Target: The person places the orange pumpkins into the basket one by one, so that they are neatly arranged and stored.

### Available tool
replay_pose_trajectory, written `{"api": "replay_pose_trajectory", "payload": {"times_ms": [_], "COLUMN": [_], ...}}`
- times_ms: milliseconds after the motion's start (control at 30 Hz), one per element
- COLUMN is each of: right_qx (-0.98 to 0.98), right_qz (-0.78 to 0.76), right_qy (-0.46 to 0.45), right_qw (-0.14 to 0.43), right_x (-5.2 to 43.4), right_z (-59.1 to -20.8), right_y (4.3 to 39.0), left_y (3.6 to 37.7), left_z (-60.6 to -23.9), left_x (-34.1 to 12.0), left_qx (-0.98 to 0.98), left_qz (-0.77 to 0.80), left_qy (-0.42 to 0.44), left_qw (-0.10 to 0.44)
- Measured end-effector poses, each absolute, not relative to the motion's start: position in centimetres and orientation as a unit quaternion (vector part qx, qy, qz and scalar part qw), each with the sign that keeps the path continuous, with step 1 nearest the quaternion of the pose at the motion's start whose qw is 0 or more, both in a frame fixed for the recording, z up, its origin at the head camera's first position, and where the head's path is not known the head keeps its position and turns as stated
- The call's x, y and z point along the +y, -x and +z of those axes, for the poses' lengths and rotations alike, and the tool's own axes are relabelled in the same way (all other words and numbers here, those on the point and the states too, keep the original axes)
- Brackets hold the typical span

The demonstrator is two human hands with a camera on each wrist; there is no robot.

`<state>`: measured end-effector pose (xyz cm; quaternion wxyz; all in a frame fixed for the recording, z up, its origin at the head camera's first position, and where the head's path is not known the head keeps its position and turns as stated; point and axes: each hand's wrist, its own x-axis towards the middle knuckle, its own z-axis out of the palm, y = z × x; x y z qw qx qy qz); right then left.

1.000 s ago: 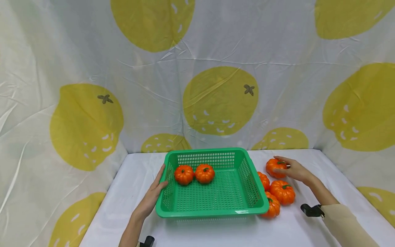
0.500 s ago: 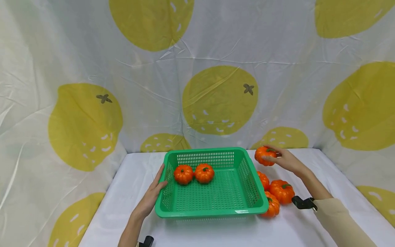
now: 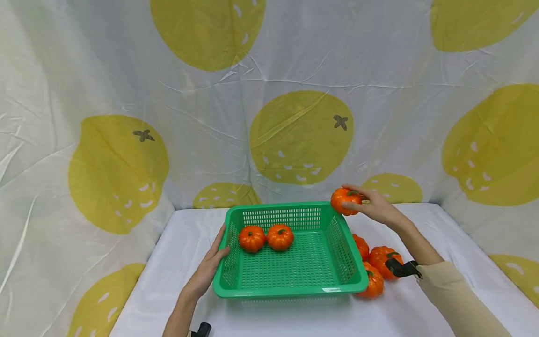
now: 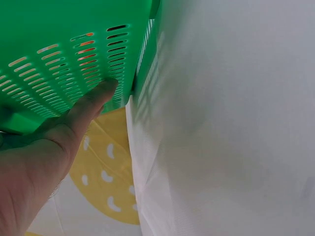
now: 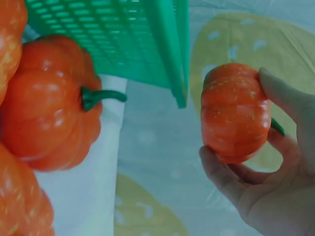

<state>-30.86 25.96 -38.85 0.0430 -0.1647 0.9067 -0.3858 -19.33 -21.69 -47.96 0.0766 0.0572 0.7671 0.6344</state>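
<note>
On the white table [image 3: 294, 313], against lemon-print cloth [image 3: 294, 135], right hand [image 3: 376, 206] grips a pumpkin [image 3: 345, 201]; left hand [image 3: 208, 269] lies flat against the basket [image 3: 290, 290].

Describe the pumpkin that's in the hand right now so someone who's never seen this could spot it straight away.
Find the green basket on the white table. At its far right corner the right hand grips one small orange pumpkin. It is the only pumpkin in the air: two lie inside the basket and three sit on the table beside it.

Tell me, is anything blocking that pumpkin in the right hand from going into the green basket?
Nothing visible. The right hand holds the pumpkin above the basket's far right corner; two pumpkins sit far left inside.
</note>
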Motion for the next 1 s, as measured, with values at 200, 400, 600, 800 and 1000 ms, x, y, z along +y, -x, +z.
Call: {"api": "replay_pose_trajectory", "payload": {"times_ms": [200, 400, 600, 800, 1000], "right_qx": [0.904, 0.896, 0.888, 0.878, 0.872], "right_qz": [-0.381, -0.379, -0.379, -0.387, -0.397], "right_qy": [0.190, 0.225, 0.253, 0.272, 0.275], "right_qw": [0.044, 0.053, 0.055, 0.069, 0.081], "right_x": [24.2, 22.3, 19.9, 17.7, 16.0], "right_z": [-38.4, -38.2, -38.1, -38.3, -38.8], "right_y": [31.0, 31.7, 32.5, 32.9, 33.0], "left_y": [19.3, 19.3, 19.4, 19.4, 19.5], "left_z": [-48.0, -48.0, -47.9, -47.9, -48.0], "left_x": [-21.7, -21.7, -21.7, -21.6, -21.6], "left_qx": [0.768, 0.768, 0.766, 0.771, 0.772], "left_qz": [0.634, 0.634, 0.636, 0.630, 0.629], "left_qy": [-0.054, -0.054, -0.055, -0.051, -0.052], "left_qw": [0.076, 0.074, 0.074, 0.073, 0.072]}}
